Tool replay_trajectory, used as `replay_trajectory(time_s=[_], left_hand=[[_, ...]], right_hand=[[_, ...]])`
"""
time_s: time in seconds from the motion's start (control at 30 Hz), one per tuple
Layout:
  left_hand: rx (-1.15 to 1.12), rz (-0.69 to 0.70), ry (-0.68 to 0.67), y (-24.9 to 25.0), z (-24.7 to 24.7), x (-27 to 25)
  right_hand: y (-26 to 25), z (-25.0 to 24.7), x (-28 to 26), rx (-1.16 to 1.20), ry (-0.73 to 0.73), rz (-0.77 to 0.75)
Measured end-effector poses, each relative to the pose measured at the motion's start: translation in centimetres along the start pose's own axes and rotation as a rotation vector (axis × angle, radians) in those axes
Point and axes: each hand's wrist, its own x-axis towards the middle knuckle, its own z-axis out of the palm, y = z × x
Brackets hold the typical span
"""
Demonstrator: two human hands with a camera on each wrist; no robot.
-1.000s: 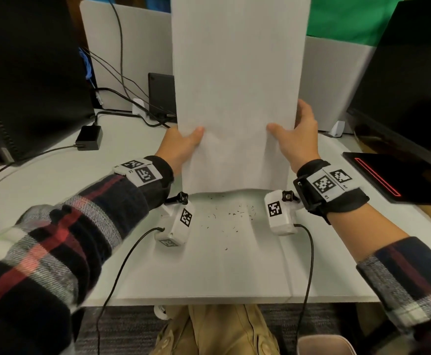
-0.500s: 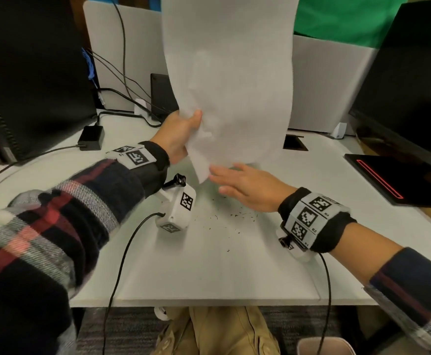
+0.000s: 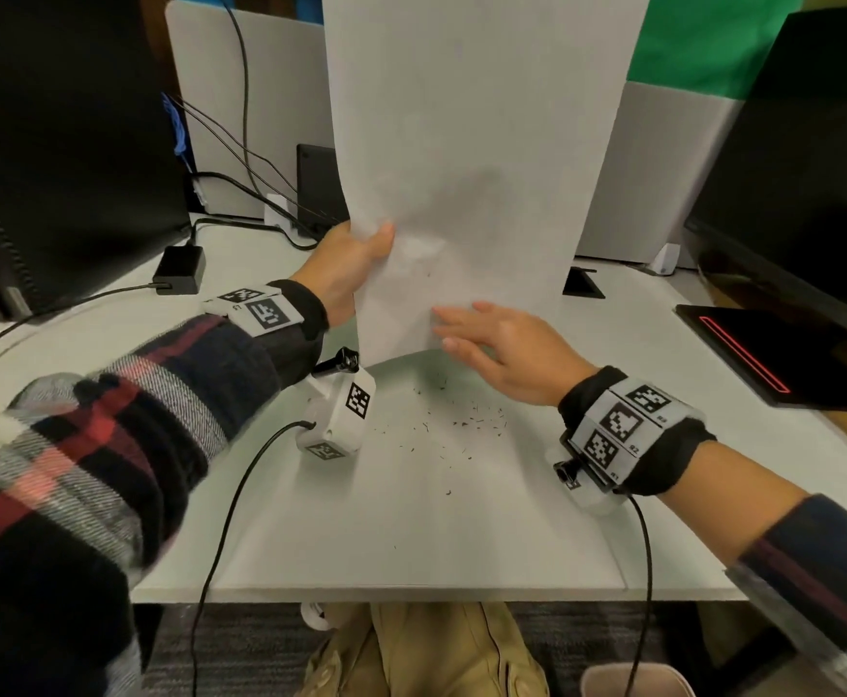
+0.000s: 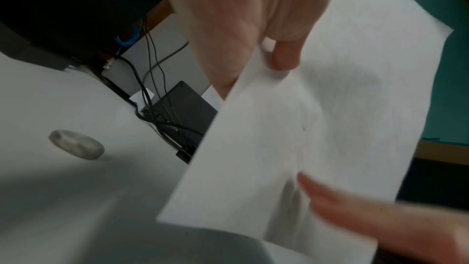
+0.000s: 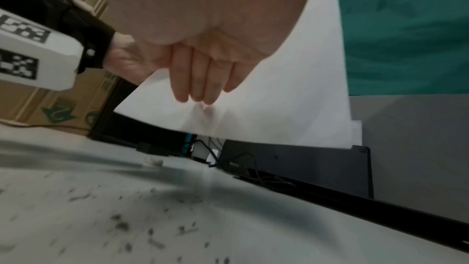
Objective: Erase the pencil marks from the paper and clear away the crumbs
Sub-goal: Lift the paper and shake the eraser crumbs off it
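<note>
A white sheet of paper (image 3: pixel 476 143) stands upright above the desk (image 3: pixel 411 535). My left hand (image 3: pixel 356 259) pinches its left edge, thumb on the front side (image 4: pixel 284 55). My right hand (image 3: pixel 491 339) is open, its straight fingers (image 5: pixel 200 83) touching the lower front of the paper (image 5: pixel 279 97). Dark eraser crumbs (image 3: pixel 461 425) lie scattered on the desk under the sheet, also seen blurred in the right wrist view (image 5: pixel 132 226). A grey worn eraser (image 4: pixel 76 145) lies on the desk to the left.
A dark monitor (image 3: pixel 59 143) stands at the left, another (image 3: pixel 803 158) at the right. A black tablet with a red line (image 3: pixel 773 359) lies right. Cables (image 3: pixel 240 143), a small black adapter (image 3: pixel 179 269) and a grey divider (image 3: pixel 240 67) are behind.
My right hand let go of the paper's right edge, dropped below it, and now its flat fingers touch the sheet's lower front. The left hand alone holds the paper up.
</note>
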Motion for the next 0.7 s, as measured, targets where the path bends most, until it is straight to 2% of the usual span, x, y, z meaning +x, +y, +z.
replay_trajectory(time_s=[0.07, 0.1, 0.17, 0.27, 0.3, 0.37, 0.43, 0.5, 0.57, 0.6, 0.7], left_hand=[[-0.011, -0.002, -0.003, 0.1, 0.0, 0.0], [-0.018, -0.003, -0.01, 0.1, 0.1, 0.0], [-0.025, -0.004, -0.024, 0.2, 0.2, 0.0], [0.0, 0.0, -0.008, 0.1, 0.0, 0.0], [0.014, -0.001, -0.003, 0.1, -0.1, 0.0], [0.039, -0.005, 0.007, 0.0, -0.4, 0.1], [0.073, -0.005, 0.026, -0.1, -0.5, 0.1], [0.125, 0.025, 0.068, -0.2, -0.5, 0.1], [0.191, 0.069, 0.121, -0.3, -0.4, 0.0], [0.215, 0.083, 0.144, -0.3, -0.5, 0.0], [0.261, 0.112, 0.189, -0.6, -0.4, -0.1]], right_hand=[[0.4, -0.3, 0.7, 0.035, 0.14, -0.02], [0.4, -0.5, 1.0, 0.014, 0.152, -0.037], [0.2, -0.3, 1.3, -0.052, 0.078, -0.073], [0.0, 0.8, 0.5, -0.059, -0.132, -0.08], [0.1, 0.9, 0.2, -0.02, -0.132, -0.059], [0.5, 0.4, 0.0, 0.119, -0.003, 0.0], [1.1, -0.4, 0.2, 0.206, 0.194, 0.043], [1.9, -1.0, 0.6, 0.13, 0.438, 0.075], [2.9, -1.4, 1.0, 0.127, 0.629, 0.208], [3.2, -1.6, 1.2, 0.195, 0.667, 0.309], [3.9, -2.2, 1.5, 0.617, 0.604, 0.579]])
